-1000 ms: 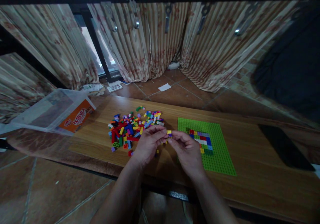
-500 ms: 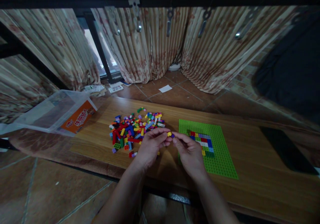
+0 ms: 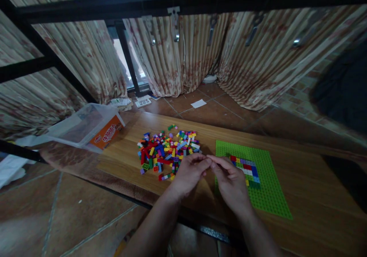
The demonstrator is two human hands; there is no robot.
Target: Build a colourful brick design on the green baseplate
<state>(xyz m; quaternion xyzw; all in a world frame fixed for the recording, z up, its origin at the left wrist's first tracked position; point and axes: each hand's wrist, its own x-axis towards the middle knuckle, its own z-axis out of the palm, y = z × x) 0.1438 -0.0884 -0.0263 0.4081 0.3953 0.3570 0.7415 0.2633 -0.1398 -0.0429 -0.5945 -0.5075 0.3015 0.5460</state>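
Note:
My left hand (image 3: pixel 189 173) and my right hand (image 3: pixel 233 182) meet fingertip to fingertip above the wooden bench, both closed in a pinch. The small toy bricks seen between them a moment ago are now covered by the fingers. Just right of my right hand lies a green studded baseplate (image 3: pixel 273 194). A flat patch of joined bricks (image 3: pixel 249 169) in red, white, blue, yellow and green sits on it, partly behind my right hand. Loose toy bricks (image 3: pixel 160 150) in many colours are heaped to the left of my left hand.
A clear plastic box (image 3: pixel 83 125) with an orange label stands at the bench's left end. Toward the right end lies a dark flat object (image 3: pixel 341 176). A black metal bar (image 3: pixel 200 2) crosses above the wooden bench top (image 3: pixel 304 180). Striped curtains (image 3: pixel 169 65) hang beyond.
The view has swung left, so everything sits farther right in the picture. The yellow and purple bricks between my fingertips have gone out of sight behind the fingers. Both hands remain together.

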